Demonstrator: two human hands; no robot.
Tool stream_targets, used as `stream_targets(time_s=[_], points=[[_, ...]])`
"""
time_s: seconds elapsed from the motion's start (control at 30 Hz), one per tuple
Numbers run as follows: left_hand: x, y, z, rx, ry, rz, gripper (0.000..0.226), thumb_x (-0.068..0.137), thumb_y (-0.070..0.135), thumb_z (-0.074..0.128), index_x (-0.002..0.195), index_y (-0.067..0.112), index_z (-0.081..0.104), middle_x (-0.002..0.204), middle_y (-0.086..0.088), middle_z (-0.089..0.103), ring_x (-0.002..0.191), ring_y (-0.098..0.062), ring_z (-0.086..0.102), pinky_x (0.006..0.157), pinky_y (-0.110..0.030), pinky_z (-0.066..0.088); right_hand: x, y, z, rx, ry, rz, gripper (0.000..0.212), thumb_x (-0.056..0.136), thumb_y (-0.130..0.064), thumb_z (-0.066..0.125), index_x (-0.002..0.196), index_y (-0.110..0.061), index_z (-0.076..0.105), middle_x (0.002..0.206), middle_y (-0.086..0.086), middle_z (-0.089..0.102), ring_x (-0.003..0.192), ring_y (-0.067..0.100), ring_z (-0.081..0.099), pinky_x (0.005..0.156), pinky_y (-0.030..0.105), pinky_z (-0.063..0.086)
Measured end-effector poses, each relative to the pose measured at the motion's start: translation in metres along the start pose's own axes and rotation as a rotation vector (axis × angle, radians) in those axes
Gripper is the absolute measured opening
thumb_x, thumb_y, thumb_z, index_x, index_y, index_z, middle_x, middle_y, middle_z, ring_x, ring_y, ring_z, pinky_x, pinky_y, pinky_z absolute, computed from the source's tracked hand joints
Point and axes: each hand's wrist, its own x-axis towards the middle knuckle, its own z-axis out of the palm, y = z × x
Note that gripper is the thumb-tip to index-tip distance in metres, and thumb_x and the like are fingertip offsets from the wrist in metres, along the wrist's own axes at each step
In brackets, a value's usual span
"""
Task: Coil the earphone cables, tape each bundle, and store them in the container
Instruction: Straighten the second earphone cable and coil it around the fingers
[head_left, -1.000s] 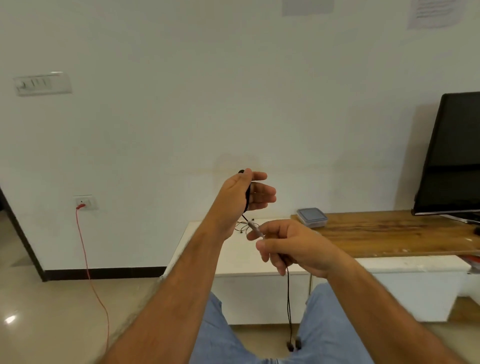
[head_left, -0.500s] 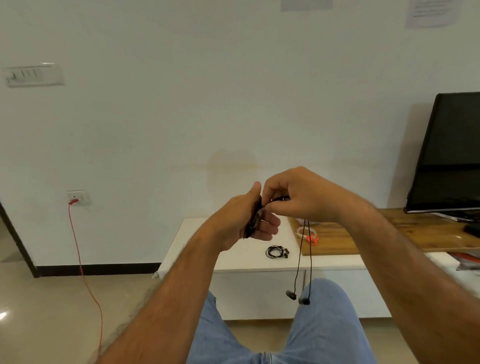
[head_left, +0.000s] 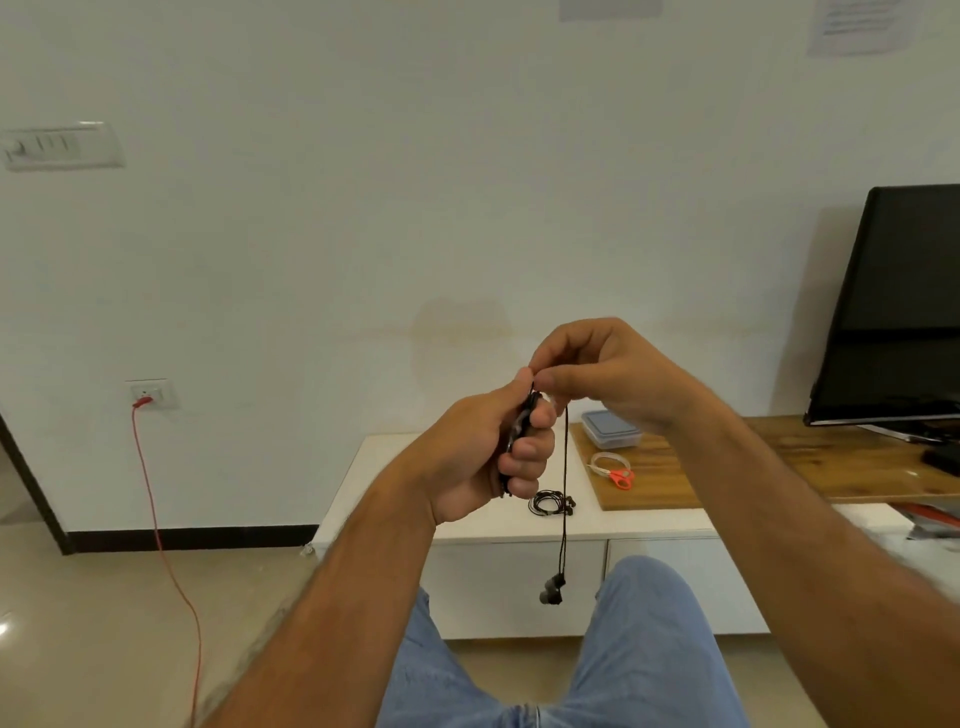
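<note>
My left hand (head_left: 488, 447) grips a coil of black earphone cable (head_left: 521, 434) wound round its fingers, held up in front of me. My right hand (head_left: 597, 371) pinches the cable's free run at the top of the coil. From that pinch the cable hangs straight down, ending in two black earbuds (head_left: 551, 590) above my knees. A second earphone coil (head_left: 550, 504) lies on the white cabinet (head_left: 395, 499). The clear container with a blue-grey lid (head_left: 610, 428) sits on the wooden board (head_left: 727, 467). A clear tape roll (head_left: 609, 462) and orange-handled scissors (head_left: 621, 478) lie near it.
A black monitor (head_left: 904, 312) stands at the right end of the board. A red cord (head_left: 166, 545) runs from a wall socket down across the floor at left. My knees in blue jeans (head_left: 571, 665) are below the hands.
My right hand rose from below the left up to the top of the coil, winding more cable on. The hanging end grew shorter and the earbuds lifted. The view shifted to show the container, tape and scissors.
</note>
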Motion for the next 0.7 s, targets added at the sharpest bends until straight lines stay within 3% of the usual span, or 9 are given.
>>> stream_targets(time_s=[0.1,0.23,0.43,0.57,0.7], points=[[-0.001,0.001,0.004,-0.02,-0.034,0.042,0.047,0.101,0.048,0.031,0.069,0.018,0.045,0.057,0.003,0.032,0.046,-0.01,0.024,0.046,-0.022,0.03,-0.005,0.016,0.007,0.163,0.023,0.028,0.006,0.079,-0.013,0.074,0.084,-0.014,0.076,0.079,0.02,0.067,0.076,0.035,0.059,0.07,0.037,0.054],[0.001,0.0,0.004,0.006,0.023,0.129,0.044,0.103,0.045,0.029,0.071,0.018,0.043,0.058,0.001,0.036,0.047,-0.012,0.029,0.048,-0.024,0.035,-0.017,0.028,0.025,0.295,0.086,0.057,0.007,0.081,-0.013,0.075,0.078,-0.02,0.076,0.074,0.005,0.07,0.066,0.02,0.064,0.065,0.032,0.055],[0.003,0.006,0.002,-0.051,0.101,0.265,0.042,0.104,0.043,0.03,0.076,0.015,0.044,0.059,-0.001,0.042,0.047,-0.015,0.039,0.051,-0.029,0.041,-0.034,0.047,0.059,0.374,0.09,0.147,0.024,0.086,-0.015,0.061,0.068,-0.025,0.073,0.064,0.0,0.064,0.056,0.015,0.058,0.062,0.032,0.052],[0.008,0.014,-0.006,-0.038,0.181,0.324,0.041,0.105,0.04,0.028,0.08,0.014,0.049,0.062,-0.002,0.052,0.052,-0.016,0.049,0.055,-0.03,0.046,-0.047,0.058,0.075,0.305,0.109,0.2,0.017,0.097,-0.007,0.055,0.092,-0.007,0.071,0.074,0.01,0.064,0.061,0.02,0.059,0.063,0.031,0.054],[0.015,0.018,-0.017,0.015,0.261,0.328,0.039,0.106,0.037,0.029,0.084,0.014,0.052,0.066,-0.003,0.059,0.058,-0.018,0.057,0.059,-0.032,0.053,-0.054,0.055,0.079,0.251,0.134,0.266,0.018,0.098,-0.01,0.055,0.098,-0.007,0.073,0.071,0.008,0.064,0.059,0.021,0.058,0.061,0.03,0.053]])
